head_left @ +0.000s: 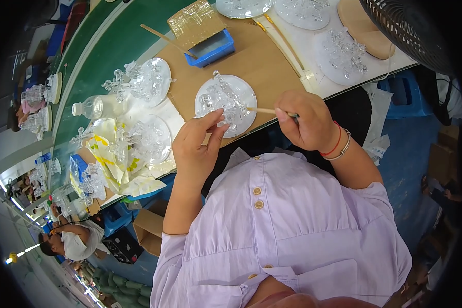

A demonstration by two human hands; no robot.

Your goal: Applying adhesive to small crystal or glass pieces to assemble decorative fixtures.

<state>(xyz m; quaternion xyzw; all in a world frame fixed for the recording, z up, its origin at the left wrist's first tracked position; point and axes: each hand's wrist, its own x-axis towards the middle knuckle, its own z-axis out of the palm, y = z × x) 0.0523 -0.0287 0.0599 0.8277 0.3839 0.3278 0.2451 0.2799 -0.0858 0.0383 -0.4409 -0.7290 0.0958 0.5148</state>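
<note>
Before me on brown cardboard sits a white round base (248,90) carrying a clear, glass-like ornament (222,97) made of several small parts. At its near left edge is my left hand (197,139), thumb and forefinger closed on a small clear piece (220,122) of it. My right hand (306,123), on the right, grips a thin wooden stick (262,110). The stick points left and its tip meets the ornament. Whether that tip has bristles is too small to tell.
Beyond the base stands a blue tray (210,51) of pale contents, with a stick and a cardboard piece (196,21). More clear ornaments (151,82) on white bases stand left and far right. A plastic bottle (100,107), brushes (285,43) and a fan (413,31) are around.
</note>
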